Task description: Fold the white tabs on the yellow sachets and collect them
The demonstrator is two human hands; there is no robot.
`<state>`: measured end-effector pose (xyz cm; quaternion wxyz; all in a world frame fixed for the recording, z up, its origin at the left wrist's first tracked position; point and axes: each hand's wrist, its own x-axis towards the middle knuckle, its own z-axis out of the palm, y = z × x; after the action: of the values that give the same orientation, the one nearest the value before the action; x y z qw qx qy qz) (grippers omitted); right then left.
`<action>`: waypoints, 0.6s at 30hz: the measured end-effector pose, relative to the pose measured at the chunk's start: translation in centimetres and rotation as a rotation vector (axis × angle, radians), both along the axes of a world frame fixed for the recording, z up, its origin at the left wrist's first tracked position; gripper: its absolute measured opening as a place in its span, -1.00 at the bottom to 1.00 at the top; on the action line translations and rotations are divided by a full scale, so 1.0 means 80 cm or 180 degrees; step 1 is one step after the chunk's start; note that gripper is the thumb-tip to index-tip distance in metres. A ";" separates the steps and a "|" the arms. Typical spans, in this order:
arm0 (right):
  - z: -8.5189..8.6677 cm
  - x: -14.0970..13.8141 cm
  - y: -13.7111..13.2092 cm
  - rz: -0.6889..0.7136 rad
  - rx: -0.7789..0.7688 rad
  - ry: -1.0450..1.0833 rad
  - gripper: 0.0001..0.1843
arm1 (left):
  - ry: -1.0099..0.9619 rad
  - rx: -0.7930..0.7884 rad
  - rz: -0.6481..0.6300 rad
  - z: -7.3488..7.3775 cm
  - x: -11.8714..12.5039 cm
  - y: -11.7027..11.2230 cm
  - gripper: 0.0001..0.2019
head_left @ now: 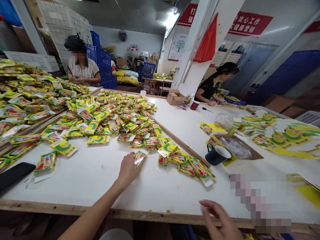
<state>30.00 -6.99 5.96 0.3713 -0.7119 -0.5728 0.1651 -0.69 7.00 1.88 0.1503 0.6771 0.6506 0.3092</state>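
Note:
My left hand [128, 169] is closed on a small yellow and green carton [139, 158] at the near edge of a large heap of cartons [117, 116]. White flaps stick out from many of the heaped cartons. Near the table's front edge is my right hand [218, 218], its thumb and forefinger apart and nothing seen between them. Part of that hand is cut off by the bottom of the view. To the right of my left hand, a row of cartons [186, 163] lies along a wooden strip [182, 141].
A black phone [16, 175] lies at the left. Rightward are a dark mug [218, 155], an open box of clear plastic [237, 148] and flat yellow card sheets [287, 136]. Two people, one at the left [83, 70] and another at the right [210, 88], sit across the table.

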 end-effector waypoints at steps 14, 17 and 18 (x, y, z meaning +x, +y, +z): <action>-0.061 -0.193 0.056 0.1176 0.0153 0.2279 -0.68 | -0.2494 -0.0453 -0.1040 -0.009 -0.002 -0.104 -0.63; -0.062 -0.185 0.052 0.1340 0.0006 0.2246 -0.63 | -0.2679 -0.0551 -0.1142 -0.009 -0.006 -0.101 -0.64; -0.061 -0.184 0.052 0.1384 -0.0018 0.2246 -0.62 | -0.2684 -0.0553 -0.1145 -0.008 -0.007 -0.102 -0.62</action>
<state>15.25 -2.86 1.06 0.4994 -0.4750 -0.5469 0.4751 -1.26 -1.18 1.20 0.5089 0.5793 0.4286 0.4709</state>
